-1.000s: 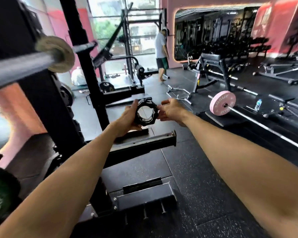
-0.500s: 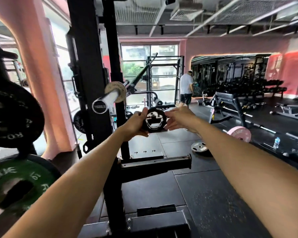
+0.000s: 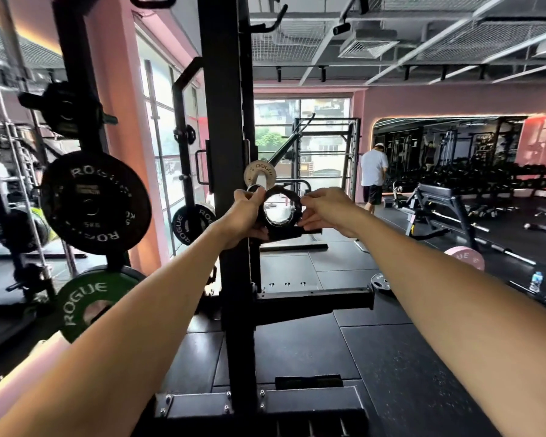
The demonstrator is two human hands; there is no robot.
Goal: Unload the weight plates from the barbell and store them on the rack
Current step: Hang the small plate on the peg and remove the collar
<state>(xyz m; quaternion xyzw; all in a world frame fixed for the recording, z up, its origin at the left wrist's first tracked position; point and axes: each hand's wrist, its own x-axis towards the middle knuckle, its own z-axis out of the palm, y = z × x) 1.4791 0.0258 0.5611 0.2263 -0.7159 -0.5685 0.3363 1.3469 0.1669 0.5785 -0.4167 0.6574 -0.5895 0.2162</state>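
Observation:
A black ring-shaped barbell collar (image 3: 281, 200) is held up between both hands in front of the black rack upright (image 3: 230, 159). My left hand (image 3: 245, 217) grips its left side and my right hand (image 3: 323, 209) pinches its right side. Just above and behind it the bare barbell sleeve end (image 3: 259, 175), marked ROGUE, points toward me. On rack pegs at the left hang a black 5 kg plate (image 3: 95, 203), a green plate (image 3: 85, 299) below it and a smaller black plate (image 3: 189, 223).
A black safety arm (image 3: 316, 302) sticks out to the right at knee height. On the floor to the right lie a small plate (image 3: 379, 282), a pink-plated barbell (image 3: 465, 258) and a water bottle (image 3: 536, 280). A person (image 3: 374, 176) stands in the background near benches.
My view has risen and turned left, bringing the stored plates into sight. Both hands have carried the collar up to just below the barbell sleeve end.

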